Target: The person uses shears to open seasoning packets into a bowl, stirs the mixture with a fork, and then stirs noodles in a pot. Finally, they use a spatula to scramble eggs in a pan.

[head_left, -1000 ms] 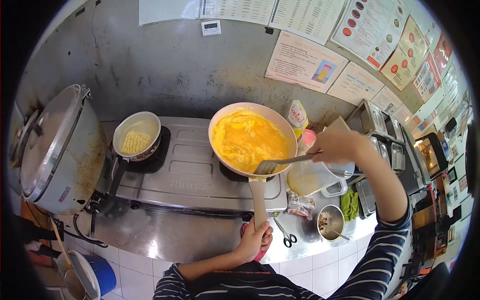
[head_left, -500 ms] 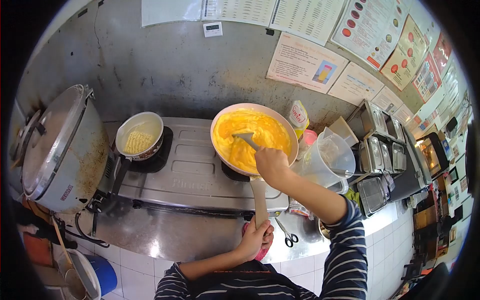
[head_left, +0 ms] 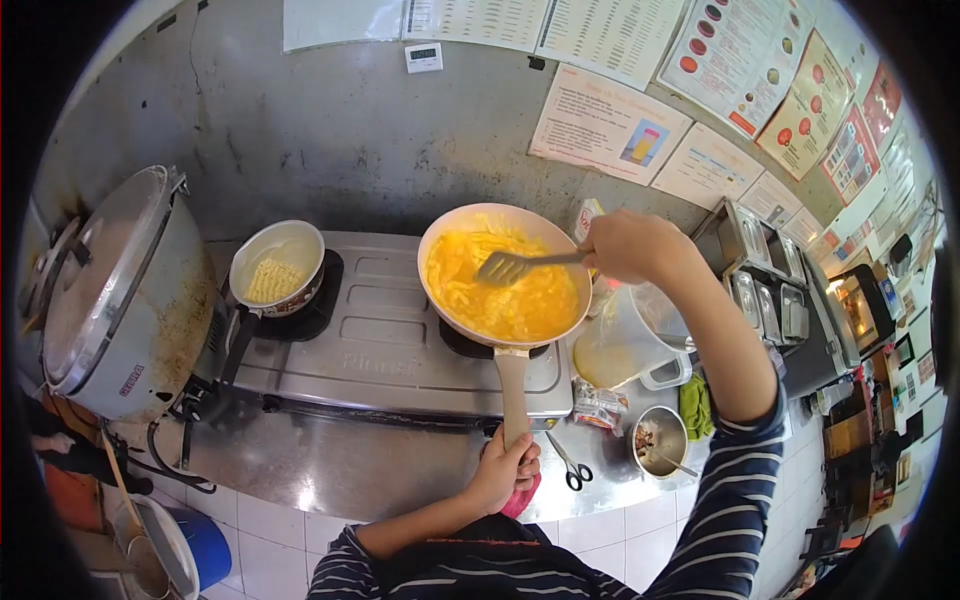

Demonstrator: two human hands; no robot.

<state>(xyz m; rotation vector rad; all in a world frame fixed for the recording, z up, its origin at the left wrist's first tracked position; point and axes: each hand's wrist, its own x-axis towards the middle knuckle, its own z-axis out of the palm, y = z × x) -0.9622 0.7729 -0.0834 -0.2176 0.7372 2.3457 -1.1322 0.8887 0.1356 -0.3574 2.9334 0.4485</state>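
Note:
My left hand (head_left: 503, 470) is wrapped round the pale handle of a frying pan (head_left: 440, 312), which sits on the right burner of the stove. Soft yellow scrambled egg (head_left: 515, 300) spreads across the pan, with some runny liquid among the curds. Above the pan's right rim, my right hand (head_left: 630, 247) grips a grey slotted spatula (head_left: 510, 265), its blade tilted over the middle of the egg. A pink cloth (head_left: 522, 497) shows just below my left hand.
A small pot of dry noodles (head_left: 272, 285) stands on the left burner of the stove (head_left: 375, 355), beside a large rice cooker (head_left: 160, 320). Right of the pan are a clear pitcher (head_left: 610, 355), scissors (head_left: 572, 465), a metal bowl (head_left: 675, 430) and a green cloth (head_left: 695, 405).
My right hand has swung right and up with the spatula, whose slotted blade now shows over the egg. The egg looks looser and more broken up. My left hand keeps the handle.

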